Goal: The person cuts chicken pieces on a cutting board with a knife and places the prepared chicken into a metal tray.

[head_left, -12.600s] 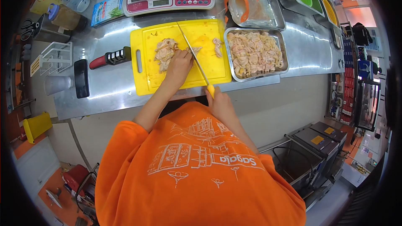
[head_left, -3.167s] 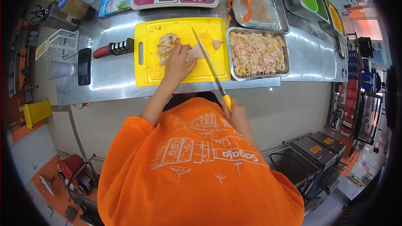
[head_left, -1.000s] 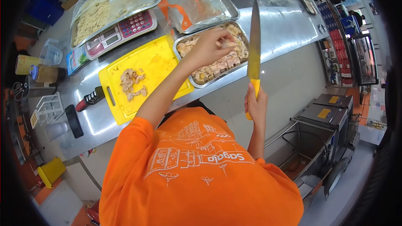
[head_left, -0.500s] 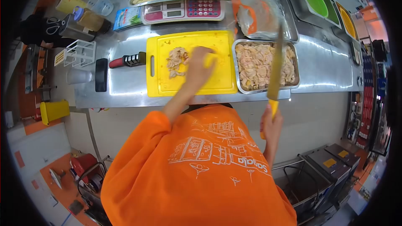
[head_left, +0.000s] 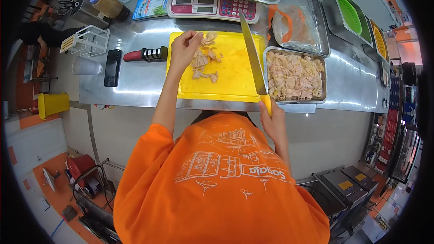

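right grip (head_left: 274, 123) clamped on knife (head_left: 253, 56), left grip (head_left: 182, 50), hold unclear, just beside meat pieces (head_left: 199, 60)

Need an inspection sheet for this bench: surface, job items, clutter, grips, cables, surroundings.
Surface: steel table, shiny, with glare streaks.
Job items: yellow cutting board with meat pieces on its left half; knife; steel tray of meat right of the board.
Clutter: phone, knife sharpener and plastic cup to the left; scale beyond the board.
Grips: right hand closed on the knife's yellow handle; left hand by the board's upper left, fingertips near meat, hold unclear.
Cables: nothing seen on the tabletop; elsewhere unclear.
Surroundings: yellow container off the table at left; dark shape at far left, unidentifiable.
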The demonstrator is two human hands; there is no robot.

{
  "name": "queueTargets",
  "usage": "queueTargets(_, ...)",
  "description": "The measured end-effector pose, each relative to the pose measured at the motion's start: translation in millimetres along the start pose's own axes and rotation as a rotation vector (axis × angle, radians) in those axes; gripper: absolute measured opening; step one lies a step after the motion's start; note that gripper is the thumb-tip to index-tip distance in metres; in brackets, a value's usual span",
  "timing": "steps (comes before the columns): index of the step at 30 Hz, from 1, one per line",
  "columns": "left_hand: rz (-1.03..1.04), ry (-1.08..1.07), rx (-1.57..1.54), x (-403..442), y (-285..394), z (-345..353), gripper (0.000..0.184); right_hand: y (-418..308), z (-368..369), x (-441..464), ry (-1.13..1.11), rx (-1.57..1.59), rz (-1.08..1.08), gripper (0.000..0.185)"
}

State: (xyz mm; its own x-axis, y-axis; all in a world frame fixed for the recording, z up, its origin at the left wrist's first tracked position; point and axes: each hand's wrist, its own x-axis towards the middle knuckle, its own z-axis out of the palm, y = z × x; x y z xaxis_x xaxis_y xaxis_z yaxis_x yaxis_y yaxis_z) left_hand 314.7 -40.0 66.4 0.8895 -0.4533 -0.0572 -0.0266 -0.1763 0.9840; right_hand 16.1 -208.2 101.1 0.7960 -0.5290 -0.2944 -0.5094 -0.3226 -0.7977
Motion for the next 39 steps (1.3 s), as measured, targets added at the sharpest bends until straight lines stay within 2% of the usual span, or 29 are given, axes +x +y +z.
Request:
queueTargets(3, 0.09, -0.062, -0.091, 8, 13, 12, 0.022, 1, -3, 0, 0.042, 0.017, -0.003, 0.027)
queueTargets(7, 0.088, -0.072, -0.044, 10, 40, 20, 0.021, 7, -3, -3, 0.092, 0.045, -0.008, 0.026)
queueTargets(10, 0.078, -0.124, -0.131, 18, 46, 24, 0.021, 6, -5, -7, 0.069, 0.05, 0.048, 0.027)
queueTargets(12, 0.102, -0.254, -0.084, 20, 52, 40, 0.021, 10, -3, -8, 0.087, 0.082, 0.05, 0.028)
queueTargets(14, 0.096, -0.263, -0.065, 20, 54, 49, 0.021, 17, -2, -10, 0.091, 0.06, 0.057, 0.028)
queueTargets(16, 0.224, -0.168, 0.275, 24, 54, 47, 0.018, 19, -4, -13, 0.096, 0.038, 0.064, 0.028)
queueTargets(17, 0.218, -0.185, 0.412, 23, 54, 43, 0.018, 18, -4, -14, 0.107, 0.042, 0.051, 0.028)
queueTargets(18, 0.221, -0.19, 0.414, 25, 38, 42, 0.018, 17, -4, -15, 0.117, 0.047, 0.037, 0.028)
queueTargets(20, 0.4, -0.331, 0.731, 30, -8, 40, 0.023, 18, -3, -16, 0.099, 0.059, 0.063, 0.029)
queueTargets(21, 0.538, -0.462, 1.018, 31, -9, 40, 0.028, 18, -4, -16, 0.081, 0.066, 0.086, 0.029)
queueTargets(25, 0.658, -0.368, 0.955, 38, -12, 52, 0.023, 23, -3, -18, 0.112, 0.046, 0.042, 0.029)
queueTargets(27, 0.413, -0.394, 0.494, 36, 1, 62, 0.021, 26, -3, -18, 0.113, 0.043, 0.007, 0.03)
queueTargets(28, 0.416, -0.399, 0.493, 32, 12, 68, 0.021, 26, -3, -18, 0.118, 0.044, 0.01, 0.03)
queueTargets(30, 0.202, -0.416, 0.06, 23, 29, 80, 0.012, 25, -7, -18, 0.115, 0.062, 0.04, 0.03)
queueTargets(31, 0.203, -0.422, 0.056, 19, 31, 82, 0.012, 25, -10, -19, 0.12, 0.06, 0.044, 0.03)
queueTargets(33, 0.378, -0.452, 0.053, 11, 32, 87, 0.016, 26, -14, -21, 0.138, 0.07, 0.051, 0.029)
queueTargets(34, 0.378, -0.459, 0.049, 6, 30, 85, 0.016, 28, -16, -22, 0.144, 0.068, 0.057, 0.029)
queueTargets(36, 0.746, -0.611, 0.468, -5, 16, 66, 0.02, 32, -17, -26, 0.164, 0.033, 0.059, 0.029)
queueTargets(38, 0.735, -0.68, 0.501, -17, -2, 56, 0.016, 33, -16, -31, 0.135, 0.035, 0.088, 0.029)
queueTargets(39, 0.572, -0.55, 0.508, -24, -5, 56, 0.01, 33, -14, -31, 0.112, 0.04, 0.106, 0.03)
